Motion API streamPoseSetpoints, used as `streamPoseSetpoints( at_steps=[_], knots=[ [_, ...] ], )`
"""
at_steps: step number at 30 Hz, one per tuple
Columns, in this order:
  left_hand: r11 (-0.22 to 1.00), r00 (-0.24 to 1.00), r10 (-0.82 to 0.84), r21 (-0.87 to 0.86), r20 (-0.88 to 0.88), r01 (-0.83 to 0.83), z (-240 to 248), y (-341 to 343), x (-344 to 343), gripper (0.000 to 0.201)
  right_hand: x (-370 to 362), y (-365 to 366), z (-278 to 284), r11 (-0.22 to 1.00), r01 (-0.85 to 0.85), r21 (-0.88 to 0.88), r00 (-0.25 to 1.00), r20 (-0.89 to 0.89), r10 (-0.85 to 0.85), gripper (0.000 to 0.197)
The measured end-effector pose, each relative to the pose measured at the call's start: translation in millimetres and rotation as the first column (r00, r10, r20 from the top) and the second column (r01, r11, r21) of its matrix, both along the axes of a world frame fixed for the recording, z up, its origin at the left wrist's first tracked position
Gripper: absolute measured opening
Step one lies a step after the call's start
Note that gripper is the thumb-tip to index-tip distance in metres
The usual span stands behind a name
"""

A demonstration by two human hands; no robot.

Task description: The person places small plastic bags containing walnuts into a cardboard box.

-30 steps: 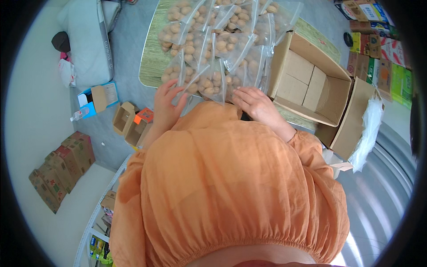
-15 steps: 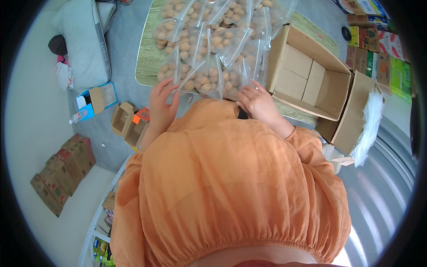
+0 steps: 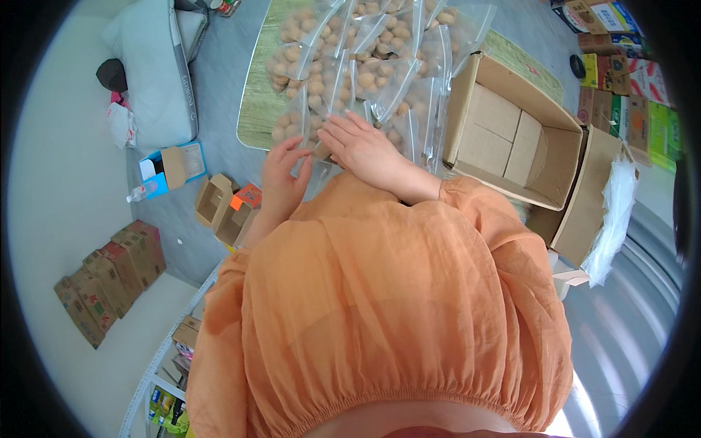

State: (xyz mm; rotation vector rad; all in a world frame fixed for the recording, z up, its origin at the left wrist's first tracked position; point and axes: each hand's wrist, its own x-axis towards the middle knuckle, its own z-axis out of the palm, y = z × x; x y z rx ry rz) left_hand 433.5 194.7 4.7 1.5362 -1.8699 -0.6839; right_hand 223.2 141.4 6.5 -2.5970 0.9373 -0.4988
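Observation:
Clear zip bags (image 3: 387, 77) full of round brown nuts that look like walnuts lie in overlapping rows on the table. My right hand (image 3: 365, 150) rests palm down on a bag at the near edge, fingers stretched out and mostly covering it. To its left, my left hand (image 3: 285, 175) has its fingers loosely bent and its thumb apart, with the fingertips at the bottom of the near-left nut bag (image 3: 290, 128). Neither hand is gripping anything that I can see.
An open, empty cardboard box (image 3: 453, 109) stands right of the bags. Beside it, another carton (image 3: 584, 197) has clear plastic bags (image 3: 613, 219) over its edge. Small boxes (image 3: 212, 201) sit on the floor at left. Colourful cartons (image 3: 628, 87) are stacked far right.
My right hand has moved left from the right-hand near bags and now lies across the middle ones, close to my left hand. The whole view has shifted slightly.

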Motion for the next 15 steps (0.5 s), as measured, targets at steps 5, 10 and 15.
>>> streamPoseSetpoints(
  at_steps=[5, 10, 15],
  knots=[
    [1.000, 0.999, 0.026, -0.016, -0.019, -0.026, -2.0, -2.0, -1.8, 0.016, -12.2, 7.7, -13.3, 0.998, -0.006, 0.068, 0.999, -0.040, 0.008, 0.028],
    [0.999, 1.000, -0.022, -0.046, -0.018, 0.021, 4.7, -16.8, -11.3, 0.016, -30.9, 15.6, -17.7, 0.995, -0.007, 0.103, 0.999, -0.051, 0.012, 0.037],
    [0.995, 0.995, -0.095, -0.037, -0.020, 0.094, 5.6, -23.9, -23.1, 0.016, -50.4, 10.8, -5.4, 0.988, 0.077, 0.131, 0.995, 0.051, -0.084, 0.033]
  ],
)
